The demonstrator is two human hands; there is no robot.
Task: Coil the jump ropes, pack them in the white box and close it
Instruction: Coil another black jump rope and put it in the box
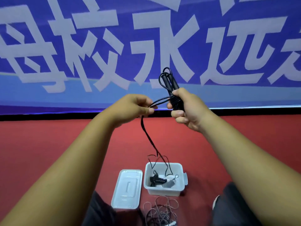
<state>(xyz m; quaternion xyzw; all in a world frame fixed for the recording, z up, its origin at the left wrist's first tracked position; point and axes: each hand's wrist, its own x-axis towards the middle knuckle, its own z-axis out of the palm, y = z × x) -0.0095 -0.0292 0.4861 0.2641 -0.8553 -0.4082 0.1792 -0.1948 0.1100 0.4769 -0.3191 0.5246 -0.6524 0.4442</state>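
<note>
So the black jump rope [167,84] is up in the air in front of the person, held between both hands. The right hand [187,110] has its fingers [178,114] wrapped tight around the two handles, which sit side by side. Their long axis runs nearly upright, tips pointing up and leaning a bit to the left, with small loops of cord sticking out the top. From there a couple of strands run sideways to the left hand [133,106], which pinches the cord between thumb and fingertips. Below that hand the rest of the cord hangs down, kinked and wavy at the bottom, with the lowest part dangling over the open white box [162,191].

The box sits on the red floor [48,144] between the person's knees, with another dark rope bundle [157,181] already in it. Its lid [127,188] lies flat just to the left, long side pointing away from the person. A pale rope [160,211] lies loose in tangled loops on the floor just in front of the box.

Behind it all there's a blue banner [97,46] with big white characters; I can read 母校永远, and the rest is cut off.
</note>
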